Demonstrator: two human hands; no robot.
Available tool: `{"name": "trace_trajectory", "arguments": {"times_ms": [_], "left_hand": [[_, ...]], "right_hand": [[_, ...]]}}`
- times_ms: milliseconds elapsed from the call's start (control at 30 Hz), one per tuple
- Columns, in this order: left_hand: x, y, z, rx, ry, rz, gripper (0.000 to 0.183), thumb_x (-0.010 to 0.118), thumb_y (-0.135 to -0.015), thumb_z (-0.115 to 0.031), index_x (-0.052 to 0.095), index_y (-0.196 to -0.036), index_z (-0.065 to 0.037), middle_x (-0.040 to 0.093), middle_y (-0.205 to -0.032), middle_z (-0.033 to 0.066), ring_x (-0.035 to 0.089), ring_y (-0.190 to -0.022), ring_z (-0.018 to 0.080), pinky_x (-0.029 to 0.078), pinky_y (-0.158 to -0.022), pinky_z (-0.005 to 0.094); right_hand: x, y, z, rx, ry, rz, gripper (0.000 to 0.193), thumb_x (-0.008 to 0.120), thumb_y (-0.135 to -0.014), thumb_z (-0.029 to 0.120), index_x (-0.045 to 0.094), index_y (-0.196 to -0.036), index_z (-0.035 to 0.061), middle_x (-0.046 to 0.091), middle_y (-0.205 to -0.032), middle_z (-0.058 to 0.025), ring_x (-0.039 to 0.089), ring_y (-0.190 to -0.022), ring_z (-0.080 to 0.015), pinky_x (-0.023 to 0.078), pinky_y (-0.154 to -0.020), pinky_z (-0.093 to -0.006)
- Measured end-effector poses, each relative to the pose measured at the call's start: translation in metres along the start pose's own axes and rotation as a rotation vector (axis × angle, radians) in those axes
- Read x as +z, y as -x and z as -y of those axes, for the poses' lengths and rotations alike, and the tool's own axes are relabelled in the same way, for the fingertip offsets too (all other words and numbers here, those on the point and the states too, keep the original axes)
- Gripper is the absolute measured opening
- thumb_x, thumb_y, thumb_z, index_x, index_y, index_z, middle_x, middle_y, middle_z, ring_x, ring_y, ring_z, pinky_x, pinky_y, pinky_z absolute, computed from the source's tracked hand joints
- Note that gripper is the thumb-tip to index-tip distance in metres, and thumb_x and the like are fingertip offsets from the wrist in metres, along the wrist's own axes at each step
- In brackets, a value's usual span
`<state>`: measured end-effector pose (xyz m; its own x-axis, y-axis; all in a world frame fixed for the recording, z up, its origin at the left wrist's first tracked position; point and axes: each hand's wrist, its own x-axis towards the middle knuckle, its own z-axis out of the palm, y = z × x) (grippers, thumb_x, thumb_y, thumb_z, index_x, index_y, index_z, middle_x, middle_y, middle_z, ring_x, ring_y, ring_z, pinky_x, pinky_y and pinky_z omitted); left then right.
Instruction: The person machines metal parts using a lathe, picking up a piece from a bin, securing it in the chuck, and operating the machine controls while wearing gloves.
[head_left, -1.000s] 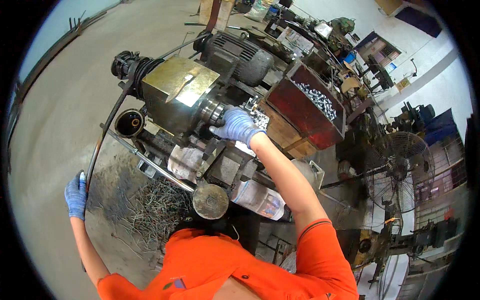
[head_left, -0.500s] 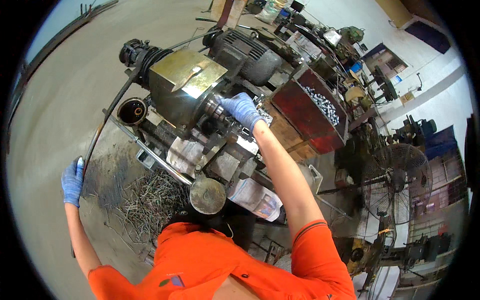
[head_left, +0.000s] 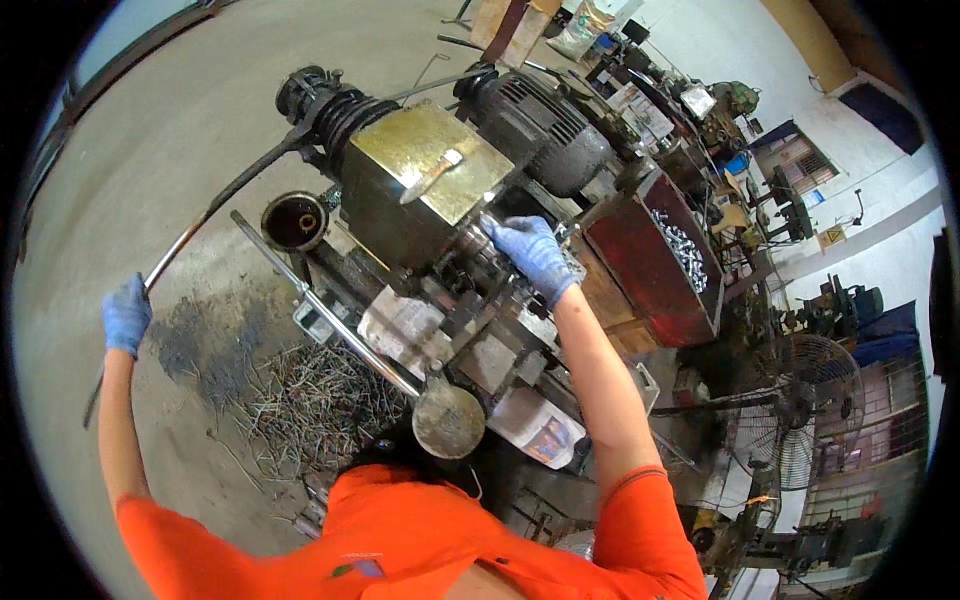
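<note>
My left hand (head_left: 128, 318), in a blue knit glove, is wrapped round a long dark metal lever (head_left: 205, 220) at the far left. The lever runs up to the ribbed shaft end (head_left: 350, 122) of a greasy machine. My right hand (head_left: 535, 255), gloved alike, has its fingers curled at the front of the machine's round metal chuck (head_left: 478, 242). Whatever lies between those fingers is hidden. A brush (head_left: 432, 178) lies on the brass-coloured cover (head_left: 470, 165) of the machine's housing.
Right of the machine stands a red metal bin (head_left: 640, 255) of small shiny metal parts. A dark motor (head_left: 540, 130) sits behind. Metal scrap (head_left: 310, 410) heaps on the floor below, near a round metal pad (head_left: 448, 422) and an open oily pot (head_left: 294, 221). A fan (head_left: 800, 400) stands right.
My left hand has swung the lever outward to the left, away from the machine. My right hand stays at the chuck. The whole view has shifted slightly.
</note>
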<state>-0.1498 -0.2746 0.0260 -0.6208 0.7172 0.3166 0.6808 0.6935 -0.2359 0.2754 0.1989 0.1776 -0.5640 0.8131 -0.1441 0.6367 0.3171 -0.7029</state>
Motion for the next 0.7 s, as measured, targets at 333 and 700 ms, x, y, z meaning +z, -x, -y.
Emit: {"name": "trace_trajectory", "arguments": {"times_ms": [333,700], "left_hand": [[0.017,-0.069,0.022,-0.244,-0.062,0.008,0.025,0.054,-0.079,-0.019,0.060,-0.103,-0.011,0.064,-0.081,0.0140,0.062,-0.073,0.0320,0.048,-0.064,0.0418],[0.064,-0.005,-0.271,-0.134,1.134,0.366,0.034,0.063,-0.078,-0.031,0.061,-0.093,0.000,0.064,-0.082,0.0158,0.059,-0.072,0.0239,0.047,-0.070,0.0383]], "right_hand": [[-0.012,-0.002,0.007,0.085,-0.167,0.039,0.047,0.068,-0.076,0.041,0.065,-0.093,-0.0023,0.066,-0.085,-0.0099,0.058,-0.077,-0.0141,0.046,-0.071,-0.0283],[-0.108,0.099,-0.047,-0.164,0.135,-0.357,0.024,0.067,-0.077,0.020,0.066,-0.079,-0.0037,0.065,-0.093,-0.0177,0.059,-0.093,-0.0179,0.044,-0.077,-0.0274]]}}
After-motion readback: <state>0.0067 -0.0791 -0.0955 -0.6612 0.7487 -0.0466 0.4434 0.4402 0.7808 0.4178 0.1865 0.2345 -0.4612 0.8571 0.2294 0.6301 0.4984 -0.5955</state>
